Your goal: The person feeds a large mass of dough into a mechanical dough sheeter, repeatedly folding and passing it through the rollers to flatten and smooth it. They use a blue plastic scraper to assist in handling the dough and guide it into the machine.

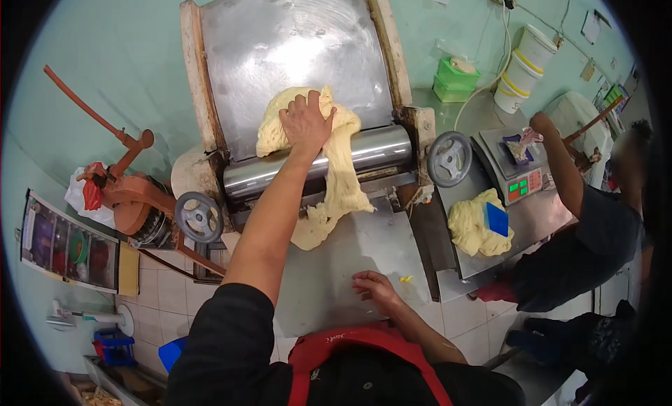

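Pale yellow soft dough (342,154) draped over a shiny steel roller (381,147)

The dough lies bunched behind the roller, its strip hanging forward onto a flat grey metal sheet (388,245). The bare left hand (306,122), fingers spread, rests on the bunch. Well apart, the bare right hand (376,291), loosely open, holds nothing. Rightward, a flat blue rectangular piece (497,219) rests on another dough lump (465,224).

Left grip (306,124) forward, palm down
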`<state>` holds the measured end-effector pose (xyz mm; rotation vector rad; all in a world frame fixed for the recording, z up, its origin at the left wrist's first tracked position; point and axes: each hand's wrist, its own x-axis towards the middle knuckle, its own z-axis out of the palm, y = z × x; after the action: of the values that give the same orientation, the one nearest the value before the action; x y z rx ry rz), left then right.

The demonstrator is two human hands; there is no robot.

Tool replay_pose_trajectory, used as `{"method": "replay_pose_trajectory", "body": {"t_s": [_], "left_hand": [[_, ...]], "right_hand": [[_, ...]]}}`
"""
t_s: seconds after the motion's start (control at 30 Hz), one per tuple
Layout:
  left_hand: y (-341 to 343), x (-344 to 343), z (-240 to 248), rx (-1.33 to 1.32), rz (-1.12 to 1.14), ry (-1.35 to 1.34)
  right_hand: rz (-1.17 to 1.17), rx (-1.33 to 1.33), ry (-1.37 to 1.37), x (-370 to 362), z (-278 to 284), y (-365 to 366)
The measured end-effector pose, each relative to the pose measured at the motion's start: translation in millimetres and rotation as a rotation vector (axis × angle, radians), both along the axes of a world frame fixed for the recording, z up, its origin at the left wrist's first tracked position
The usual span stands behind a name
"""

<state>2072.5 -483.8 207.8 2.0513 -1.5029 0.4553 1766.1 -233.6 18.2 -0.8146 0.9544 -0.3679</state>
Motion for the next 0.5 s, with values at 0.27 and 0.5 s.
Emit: {"method": "replay_pose_trajectory", "body": {"t_s": [0.27, 0.5], "left_hand": [[122.3, -30.0, -64.1, -0.144, -0.393, 0.257], [267.6, -33.6, -187.3, -0.214, -0.134, 0.846]], "right_hand": [[0.095, -0.047, 0.131, -11.5, -39.4, -1.0], [0.017, -0.016, 0.129, -37.2, -88.5, -102.2]]}}
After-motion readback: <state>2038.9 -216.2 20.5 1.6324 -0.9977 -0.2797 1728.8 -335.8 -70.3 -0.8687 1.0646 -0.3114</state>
